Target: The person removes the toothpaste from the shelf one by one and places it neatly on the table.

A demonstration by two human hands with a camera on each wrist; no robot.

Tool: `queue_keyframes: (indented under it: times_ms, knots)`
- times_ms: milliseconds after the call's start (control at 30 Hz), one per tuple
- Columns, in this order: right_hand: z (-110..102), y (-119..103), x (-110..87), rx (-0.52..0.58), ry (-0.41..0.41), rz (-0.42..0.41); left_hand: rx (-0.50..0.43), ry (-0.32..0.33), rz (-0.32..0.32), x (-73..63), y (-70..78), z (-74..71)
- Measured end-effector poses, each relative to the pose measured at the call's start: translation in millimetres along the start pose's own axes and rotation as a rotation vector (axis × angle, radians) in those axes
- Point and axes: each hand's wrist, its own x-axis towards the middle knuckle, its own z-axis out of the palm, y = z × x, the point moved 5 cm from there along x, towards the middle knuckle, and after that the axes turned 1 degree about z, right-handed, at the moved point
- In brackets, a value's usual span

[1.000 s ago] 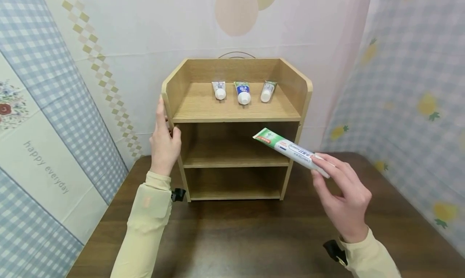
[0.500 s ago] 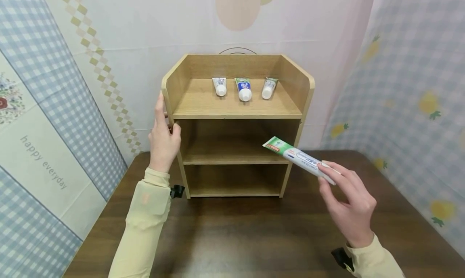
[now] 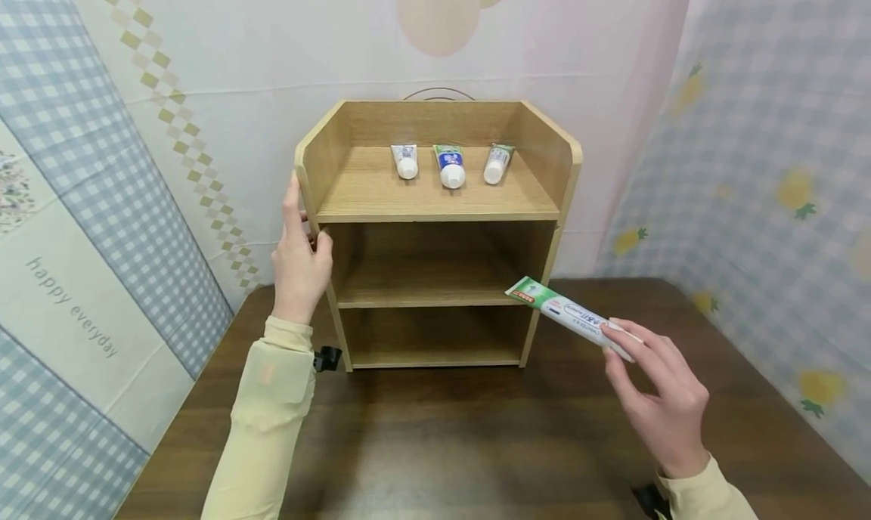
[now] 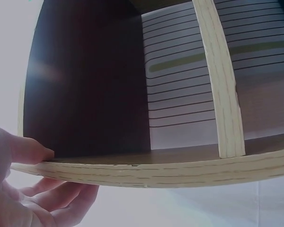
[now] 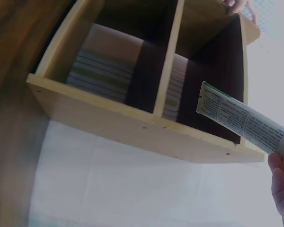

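In my right hand (image 3: 660, 399) a white and green toothpaste tube (image 3: 578, 317) is pinched between thumb and fingers near its cap end. Its flat green end points up and left, in front of the shelf's right side. The right wrist view shows the tube's printed back (image 5: 241, 118). My left hand (image 3: 299, 267) grips the left side panel of a wooden shelf (image 3: 435, 218). Its thumb lies inside the panel edge and the fingers outside, as the left wrist view shows. On the top tier lie a white tube (image 3: 406, 163), a blue and green tube (image 3: 450, 168) and a grey-green tube (image 3: 498, 165).
The shelf stands on a dark wooden table (image 3: 422, 437); its raised back and side walls frame the top tier. Two lower compartments (image 3: 435, 267) face me. A white cloth backdrop (image 3: 272, 44) hangs behind, with checked cloth (image 3: 735, 165) on the right.
My right hand has moved down and slightly to the right with the toothpaste tube, away from the shelf's upper part. My left hand keeps its grip on the side panel.
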Motion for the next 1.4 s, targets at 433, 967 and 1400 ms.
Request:
queue_keyframes:
  times_ms: [433,967,1400]
  knots:
    - [-16.1,10.8,-19.6,-0.048,-0.032,0.007,0.002,0.008,0.021,-0.3,-0.1,0.1]
    - [-26.2,23.1,-37.4,-0.082,-0.070,0.037,-0.001,0.022,0.037,1.1,-0.3,1.9]
    - [-24.2,36.3,-49.3,-0.096,-0.151,0.071,-0.003,0.016,0.026,0.1,-0.6,2.6]
